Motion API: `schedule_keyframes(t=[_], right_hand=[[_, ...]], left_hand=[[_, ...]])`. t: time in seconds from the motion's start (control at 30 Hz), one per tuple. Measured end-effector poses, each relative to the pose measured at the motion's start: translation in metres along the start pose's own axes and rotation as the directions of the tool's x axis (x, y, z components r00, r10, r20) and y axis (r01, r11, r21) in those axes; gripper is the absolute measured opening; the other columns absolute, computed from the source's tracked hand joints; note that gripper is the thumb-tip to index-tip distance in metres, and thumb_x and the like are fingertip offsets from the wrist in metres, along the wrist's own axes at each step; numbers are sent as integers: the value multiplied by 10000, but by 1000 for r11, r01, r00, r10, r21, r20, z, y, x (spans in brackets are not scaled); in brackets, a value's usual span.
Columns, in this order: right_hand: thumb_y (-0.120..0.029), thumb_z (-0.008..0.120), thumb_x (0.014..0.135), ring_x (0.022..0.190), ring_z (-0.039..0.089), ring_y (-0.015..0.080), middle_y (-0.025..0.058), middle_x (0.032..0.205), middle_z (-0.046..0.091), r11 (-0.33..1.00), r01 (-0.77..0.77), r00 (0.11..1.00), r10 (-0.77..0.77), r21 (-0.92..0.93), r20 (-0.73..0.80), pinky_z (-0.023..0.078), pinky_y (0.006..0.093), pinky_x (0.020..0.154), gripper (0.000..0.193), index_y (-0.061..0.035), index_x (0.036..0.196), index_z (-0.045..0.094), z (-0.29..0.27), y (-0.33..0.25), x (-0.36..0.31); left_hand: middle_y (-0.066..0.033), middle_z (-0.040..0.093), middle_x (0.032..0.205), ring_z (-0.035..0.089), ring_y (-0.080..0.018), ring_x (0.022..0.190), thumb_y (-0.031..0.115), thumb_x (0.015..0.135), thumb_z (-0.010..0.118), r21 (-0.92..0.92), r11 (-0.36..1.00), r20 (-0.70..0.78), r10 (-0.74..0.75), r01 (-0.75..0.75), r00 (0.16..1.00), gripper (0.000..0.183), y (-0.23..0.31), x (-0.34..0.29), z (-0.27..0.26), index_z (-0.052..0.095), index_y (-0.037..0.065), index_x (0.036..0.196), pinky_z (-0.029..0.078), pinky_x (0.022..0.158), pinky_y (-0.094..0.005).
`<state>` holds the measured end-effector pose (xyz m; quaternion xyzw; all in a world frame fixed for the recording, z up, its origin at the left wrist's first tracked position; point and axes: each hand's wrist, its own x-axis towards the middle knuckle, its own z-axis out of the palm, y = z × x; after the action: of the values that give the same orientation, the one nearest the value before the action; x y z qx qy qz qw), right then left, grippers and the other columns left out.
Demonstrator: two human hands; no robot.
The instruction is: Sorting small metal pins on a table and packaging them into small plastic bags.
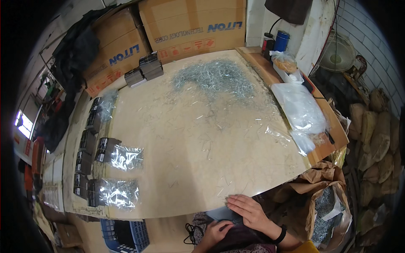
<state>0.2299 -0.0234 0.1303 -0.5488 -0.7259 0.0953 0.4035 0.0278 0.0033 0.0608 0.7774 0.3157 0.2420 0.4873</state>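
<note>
At the table's near edge my right hand (249, 211) lies with its fingers stretched out together, fingertips on the tabletop (181, 177). Under its palm a flat bluish-grey piece (218, 213) shows, its kind unclear. Just below the edge, my left hand (216, 232) has its fingers curled in; whatever they hold is hidden. Thin silvery wire-like pins (215, 78) are heaped at the far side, and several lie scattered toward my hands. On the left, clear bags of pins (119, 195) lie beside dark small boxes (93, 193).
Large cardboard cartons (192, 29) stand behind the table. A wooden side board (312, 105) on the right bears a stack of clear plastic bags (298, 105). An open paper sack (312, 211) with pins stands at the lower right. A blue basket (143, 236) sits below the front edge.
</note>
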Motion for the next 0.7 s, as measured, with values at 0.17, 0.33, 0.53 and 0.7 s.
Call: schedule_keyframes(t=[0.17,0.33,0.53,0.7], right_hand=[[93,539,732,1185,600,329,134,1248,637,999,7,999,-6,38,-42,493,430,1004,458,19,1171,650,14,-7,31],[82,529,757,1124,636,335,138,1182,671,996,78,997,-77,51,-5,507,437,991,394,10,1113,679,12,-7,16],[11,608,705,946,618,305,108,960,640,996,-83,974,86,25,-211,471,439,839,300,-46,985,702,10,8,-45],[-49,663,716,913,549,289,79,916,576,908,-395,851,305,-140,-429,380,451,856,267,-81,978,703,9,6,-57]], left_hand=[[-90,727,878,652,-280,701,121,815,772,-37,999,35,-12,14,999,136,-3,-2,-1,731,71,935,549,674,-347],[-98,726,869,653,-287,701,120,817,770,-15,1000,41,-13,14,999,127,0,-3,-2,735,69,928,547,688,-353],[-82,727,919,688,-255,800,95,843,724,-59,997,87,-41,46,995,91,-2,1,-4,729,57,925,525,743,-325],[-82,729,977,700,-210,827,107,840,709,22,999,158,-41,38,987,128,-2,-3,-3,733,43,947,508,775,-307]])
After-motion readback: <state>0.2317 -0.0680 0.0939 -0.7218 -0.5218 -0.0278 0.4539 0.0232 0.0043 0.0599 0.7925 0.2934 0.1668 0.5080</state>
